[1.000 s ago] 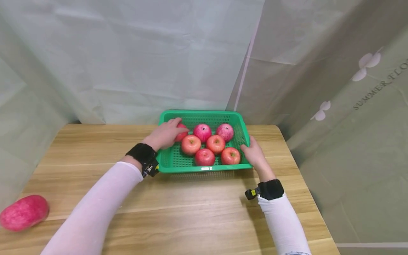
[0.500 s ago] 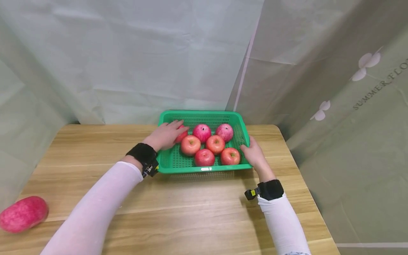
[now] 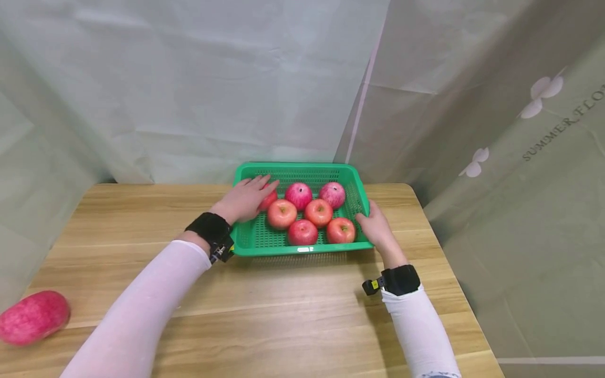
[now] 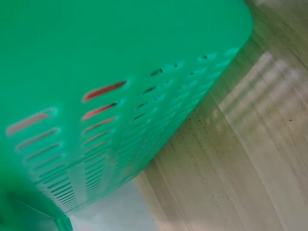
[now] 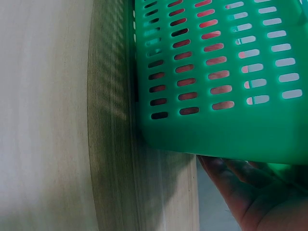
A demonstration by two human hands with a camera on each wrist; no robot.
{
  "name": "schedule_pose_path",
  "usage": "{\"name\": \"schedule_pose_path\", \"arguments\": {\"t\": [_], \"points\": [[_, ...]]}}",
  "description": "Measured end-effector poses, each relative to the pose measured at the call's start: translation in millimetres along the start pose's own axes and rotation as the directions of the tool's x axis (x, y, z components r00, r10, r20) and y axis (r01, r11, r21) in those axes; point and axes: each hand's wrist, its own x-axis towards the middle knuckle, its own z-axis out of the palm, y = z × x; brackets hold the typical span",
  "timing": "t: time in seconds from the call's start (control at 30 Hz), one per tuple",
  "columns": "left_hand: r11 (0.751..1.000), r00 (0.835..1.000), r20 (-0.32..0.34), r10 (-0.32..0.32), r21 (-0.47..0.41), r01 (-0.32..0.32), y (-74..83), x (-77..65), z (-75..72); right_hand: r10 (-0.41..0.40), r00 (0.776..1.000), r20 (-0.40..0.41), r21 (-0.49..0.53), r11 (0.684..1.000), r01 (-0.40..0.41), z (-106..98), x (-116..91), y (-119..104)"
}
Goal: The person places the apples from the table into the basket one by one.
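Observation:
A green plastic basket (image 3: 276, 252) with slotted walls stands at the back of the table in the head view, holding several red apples (image 3: 282, 214). My left hand (image 3: 242, 201) reaches over its left side. Extended, slightly spread fingers rest on an apple (image 3: 269, 199) in the back left corner, which they partly hide. On the opposite side my right hand (image 3: 375, 226) grips the basket's right rim, thumb on the inside. The right wrist view shows this hand (image 5: 262, 199) beside the basket's outer wall (image 5: 216, 132). Only the basket wall (image 4: 125, 43) and tabletop fill the left wrist view; no hand shows there.
A pinkish-red oblong fruit (image 3: 34, 317) lies at the table's left front, its kind unclear. The wooden table (image 3: 264, 325) ends just behind the basket, where a grey curtain (image 3: 212, 94) hangs. More curtain (image 3: 534, 220) stands along the right side.
My left fingers have straightened and spread a little on the back left apple. The right hand and the basket stay in place.

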Motion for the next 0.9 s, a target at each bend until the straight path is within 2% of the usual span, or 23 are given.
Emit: {"name": "schedule_pose_path", "arguments": {"t": [0.27, 0.57, 0.67, 0.8, 0.9], "points": [[0.999, 1.0, -0.009, 0.0, -0.043, 0.0, -0.3, -1.9, -0.8, -0.005, 1.0, -0.003, -0.004, 1.0, 0.005, 0, 1, 0], [0.989, 0.998, -0.055, 0.014, -0.146, -0.022, -6.8, -3.3, -1.6, 0.0, 1.0, -0.002, -0.004, 1.0, 0.0, 2, 0, -1], [0.972, 0.997, -0.077, 0.02, -0.231, -0.037, -8.8, -4.1, -2.5, 0.001, 1.0, 0.001, -0.013, 1.0, -0.001, 2, 0, -1], [0.935, 0.995, -0.103, 0.01, -0.353, -0.046, -11.4, -9.3, -5.2, 0.01, 1.0, 0.006, -0.019, 1.0, -0.01, 0, 1, -2], [0.922, 0.991, -0.134, 0.0, -0.384, -0.052, -14.2, -16.8, -5.3, 0.013, 1.0, 0.008, -0.023, 1.0, -0.012, -1, 2, -1]]}}
